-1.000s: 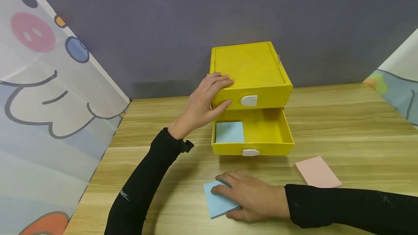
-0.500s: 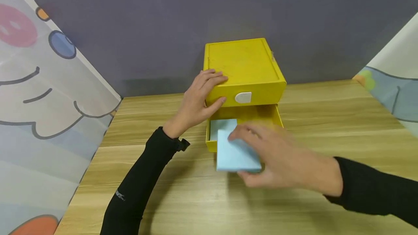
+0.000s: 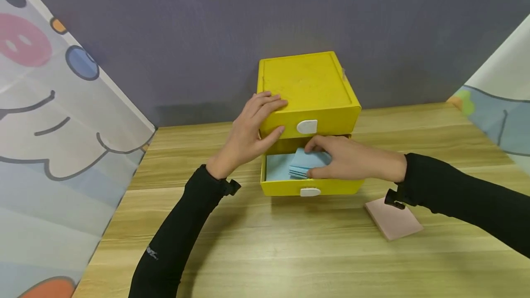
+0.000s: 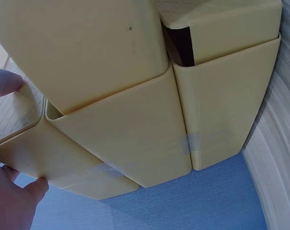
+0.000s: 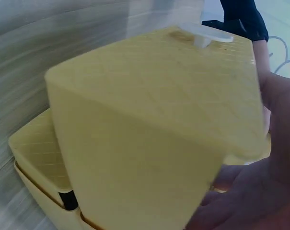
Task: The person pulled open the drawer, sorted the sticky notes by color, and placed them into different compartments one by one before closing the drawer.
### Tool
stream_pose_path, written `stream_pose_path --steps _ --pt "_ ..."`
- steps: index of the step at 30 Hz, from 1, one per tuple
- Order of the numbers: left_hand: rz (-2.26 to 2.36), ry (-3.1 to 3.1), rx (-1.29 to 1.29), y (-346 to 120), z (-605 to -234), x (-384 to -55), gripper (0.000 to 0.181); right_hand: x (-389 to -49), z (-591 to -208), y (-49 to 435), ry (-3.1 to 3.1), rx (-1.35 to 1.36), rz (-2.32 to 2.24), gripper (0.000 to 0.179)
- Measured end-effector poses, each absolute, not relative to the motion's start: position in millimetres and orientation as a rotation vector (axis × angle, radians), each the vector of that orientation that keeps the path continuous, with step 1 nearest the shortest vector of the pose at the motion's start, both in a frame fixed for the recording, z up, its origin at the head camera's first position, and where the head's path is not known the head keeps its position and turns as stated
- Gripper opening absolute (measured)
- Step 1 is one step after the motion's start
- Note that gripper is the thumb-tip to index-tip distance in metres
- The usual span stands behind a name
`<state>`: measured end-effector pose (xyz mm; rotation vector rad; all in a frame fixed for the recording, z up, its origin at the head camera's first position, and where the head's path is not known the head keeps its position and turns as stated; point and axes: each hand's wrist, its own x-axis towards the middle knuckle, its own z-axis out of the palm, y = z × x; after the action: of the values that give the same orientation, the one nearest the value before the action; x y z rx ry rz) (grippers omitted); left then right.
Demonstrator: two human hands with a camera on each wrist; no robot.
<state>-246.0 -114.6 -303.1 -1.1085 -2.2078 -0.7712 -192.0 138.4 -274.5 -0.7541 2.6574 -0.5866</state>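
A yellow drawer box [image 3: 306,82] stands against the back wall, and its lower visible drawer [image 3: 285,189] is pulled out. My left hand [image 3: 250,130] rests on the box's upper left front corner, fingers on the top and thumb against the front. Inside the drawer, my right hand [image 3: 352,157] pinches a thin stack of light blue sticky notes [image 3: 304,162], slightly tilted. Another light blue sticky note pad [image 3: 277,168] lies flat at the drawer's left side, partly covered by the held stack. The right wrist view shows the drawer [image 5: 149,158] from outside, hiding the notes.
A pink sticky note pad [image 3: 393,222] lies on the wooden table [image 3: 248,252] right of the drawer, partly under my right forearm. A grey wall [image 3: 186,49] rises behind. A cartoon-printed panel [image 3: 49,151] borders the left side. The left wrist view shows stacked box sections [image 4: 121,139].
My right hand has picked up the blue notes from the table and carried them up and forward into the open drawer. My left hand stays on the box corner.
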Motion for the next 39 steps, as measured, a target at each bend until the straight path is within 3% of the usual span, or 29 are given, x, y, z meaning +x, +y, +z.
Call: stream_pose_path --steps 13,18,23,26,30,39 --pt "-0.799 -2.184 -1.131 -118.3 -306.4 -240.8 0.045 -186.0 -278.2 135.6 2.63 -0.835 -0.492 0.055" --pt "-0.805 -2.177 -1.13 -117.3 -307.2 -241.8 0.044 -165.5 -265.5 139.3 2.757 -0.941 -0.614 0.031" --pt "-0.82 -2.16 -1.117 -116.4 -308.1 -242.6 0.044 -131.9 -268.9 136.7 2.817 -1.344 -0.755 0.011" --pt "-0.821 -2.149 -1.113 -116.1 -307.5 -242.2 0.043 -112.9 -282.1 131.9 2.673 -1.505 -0.693 0.011" --pt "-0.824 -2.14 -1.112 -115.7 -306.8 -241.8 0.043 -100.1 -301.5 126.3 2.548 -1.476 -0.541 0.02" --pt "-0.818 -2.14 -1.117 -115.1 -308.3 -241.8 0.043 -117.3 -315.6 120.0 2.588 -1.372 -0.537 0.024"
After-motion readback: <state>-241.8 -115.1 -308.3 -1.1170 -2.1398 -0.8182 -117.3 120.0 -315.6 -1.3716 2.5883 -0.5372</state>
